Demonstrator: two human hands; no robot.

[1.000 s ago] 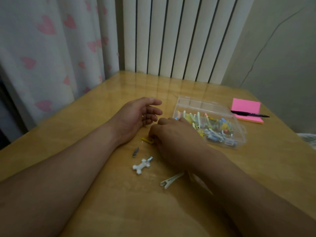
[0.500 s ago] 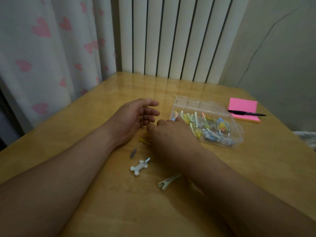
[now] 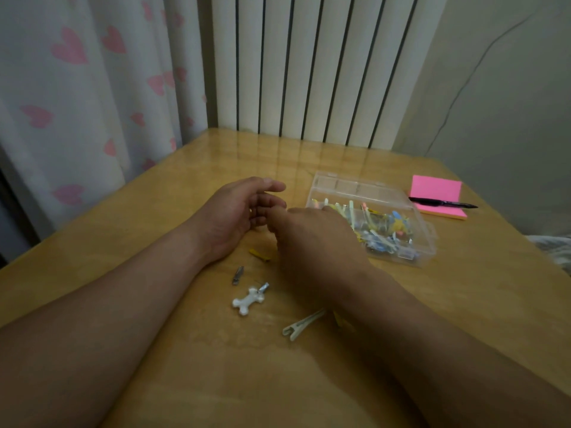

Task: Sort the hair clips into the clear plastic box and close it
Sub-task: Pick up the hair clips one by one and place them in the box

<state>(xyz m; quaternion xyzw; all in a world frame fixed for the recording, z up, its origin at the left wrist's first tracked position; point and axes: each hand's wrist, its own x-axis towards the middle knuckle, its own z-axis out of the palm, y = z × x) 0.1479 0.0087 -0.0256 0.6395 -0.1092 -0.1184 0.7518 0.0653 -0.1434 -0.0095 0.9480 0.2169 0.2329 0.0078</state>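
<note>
Any print on the black pen (image 3: 441, 202) is too small to read. It lies across the near edge of the pink sticky pad (image 3: 435, 189) at the far right of the wooden table (image 3: 241, 375).

The clear box (image 3: 428, 242) sits open on the table right of centre, near the pad but apart from it. A heap of mixed-colour clips (image 3: 383, 230) fills its near half.

The left hand (image 3: 234, 211) rests on its edge on the table, left of the box. Its fingers are loosely curled with the thumb above, and they hold nothing that shows.

The right hand (image 3: 312, 239) lies palm down between the left hand and the box. It is blurred. Its fingertips reach the box's near left corner and its thumb side comes close to the left fingers. Its back hides the fingers, so I cannot tell whether it pinches a clip.

Loose clips lie on the table between the forearms:
- a yellow clip (image 3: 259, 254) just beside the right hand
- a small grey clip (image 3: 238, 275)
- a white bone clip (image 3: 248, 299)
- a pale long clip (image 3: 304, 325) that runs under the right forearm

Beside the pale clip a yellowish piece is mostly covered.

A curtain (image 3: 77, 88) with pink hearts hangs at the left. White slats (image 3: 309, 66) stand behind the table, and a thin dark line crosses the wall (image 3: 509, 88) at the right.
</note>
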